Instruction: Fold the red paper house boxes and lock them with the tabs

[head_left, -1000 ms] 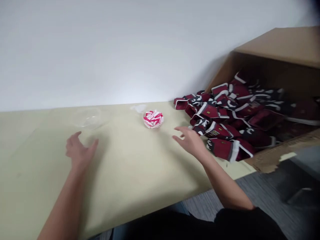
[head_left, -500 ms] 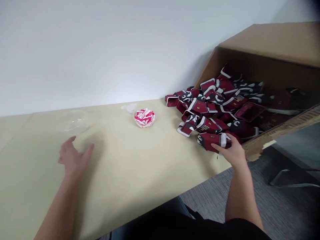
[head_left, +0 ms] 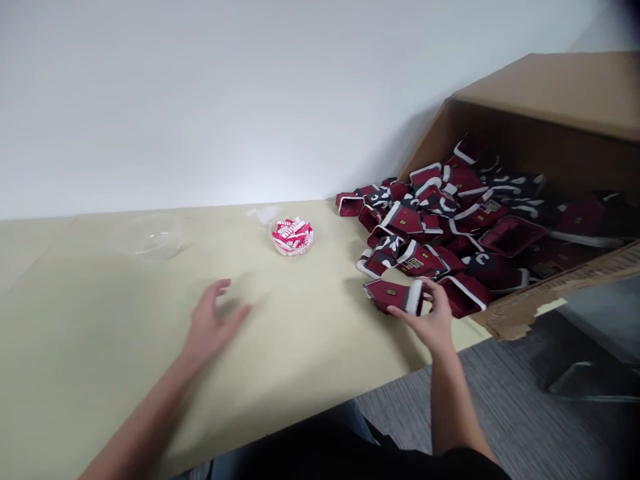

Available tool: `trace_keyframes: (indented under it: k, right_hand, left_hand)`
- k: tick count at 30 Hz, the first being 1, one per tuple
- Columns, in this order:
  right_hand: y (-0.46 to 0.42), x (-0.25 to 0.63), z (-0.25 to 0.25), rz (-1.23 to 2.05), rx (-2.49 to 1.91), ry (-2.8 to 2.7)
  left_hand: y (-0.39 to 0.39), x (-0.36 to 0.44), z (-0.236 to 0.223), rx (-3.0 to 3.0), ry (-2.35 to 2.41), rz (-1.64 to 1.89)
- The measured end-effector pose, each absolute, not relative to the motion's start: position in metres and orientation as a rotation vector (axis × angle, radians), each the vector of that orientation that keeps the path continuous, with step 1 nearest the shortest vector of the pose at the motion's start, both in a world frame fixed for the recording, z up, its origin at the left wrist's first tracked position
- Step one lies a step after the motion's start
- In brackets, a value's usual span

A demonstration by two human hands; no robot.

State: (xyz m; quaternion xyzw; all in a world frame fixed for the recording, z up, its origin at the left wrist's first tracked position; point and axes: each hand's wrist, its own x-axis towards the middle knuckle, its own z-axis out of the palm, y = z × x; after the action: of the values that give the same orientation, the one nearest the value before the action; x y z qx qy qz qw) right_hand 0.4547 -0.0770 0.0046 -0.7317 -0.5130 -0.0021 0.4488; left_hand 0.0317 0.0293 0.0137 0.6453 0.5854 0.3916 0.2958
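Observation:
My right hand [head_left: 434, 320] grips a dark red paper carton [head_left: 393, 294] with a white rim, held just off the pile's near edge above the table. Several more such cartons [head_left: 440, 220] spill from a tipped cardboard box [head_left: 560, 113] at the right. My left hand [head_left: 213, 323] hovers over the middle of the cream table [head_left: 100, 347], fingers spread, holding nothing. A small clear cup of red-and-white packets [head_left: 293, 236] stands behind, between the two hands.
A clear plastic bowl [head_left: 150, 239] sits at the back left by the white wall. A scrap of clear plastic [head_left: 261, 214] lies behind the packet cup. The table's front edge runs diagonally, with grey carpet [head_left: 525, 427] beyond it at the lower right.
My right hand reached into the pile, closed on one carton and has drawn it leftward out of the pile. My left hand has moved right toward the table's middle.

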Motion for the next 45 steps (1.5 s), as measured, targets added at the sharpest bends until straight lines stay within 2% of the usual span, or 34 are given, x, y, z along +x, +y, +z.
trace_keyframes:
  k: [3,7,11,13,17,23,32,35,40,45]
  right_hand:
    - [-0.058,0.392,0.015,-0.153,-1.687,-1.479]
    - [-0.032,0.313,0.020,-0.196,-1.507,-1.846]
    - [-0.004,0.274,0.028,0.041,-1.177,-2.370]
    - [0.018,0.272,0.040,0.124,-1.108,-2.453]
    - [0.078,0.293,0.067,0.007,-1.479,-2.167]
    - [0.133,0.316,0.075,0.076,-1.828,-2.340]
    - [0.136,0.313,0.067,0.125,-1.873,-2.303]
    - [0.130,0.308,0.072,0.286,-1.677,-2.136]
    - [0.103,0.276,0.079,0.783,-1.158,-2.001]
    - [0.079,0.233,0.065,1.244,-0.977,-1.891]
  left_hand:
    - [0.007,0.067,0.029,1.375,1.179,0.937]
    - [-0.003,0.099,0.051,0.859,0.822,0.804]
    - [0.010,0.097,0.057,0.681,0.843,0.932]
    - [0.020,0.085,0.052,0.661,0.942,1.064]
    - [0.036,0.052,0.034,0.709,1.113,1.336]
    - [0.043,0.026,0.016,0.861,1.221,1.431]
    - [0.042,0.035,0.016,0.667,1.184,1.357]
    - [0.042,0.034,0.015,0.605,1.161,1.391]
    - [0.044,0.032,0.014,0.547,1.130,1.447]
    - [0.045,0.035,0.000,0.618,1.192,1.638]
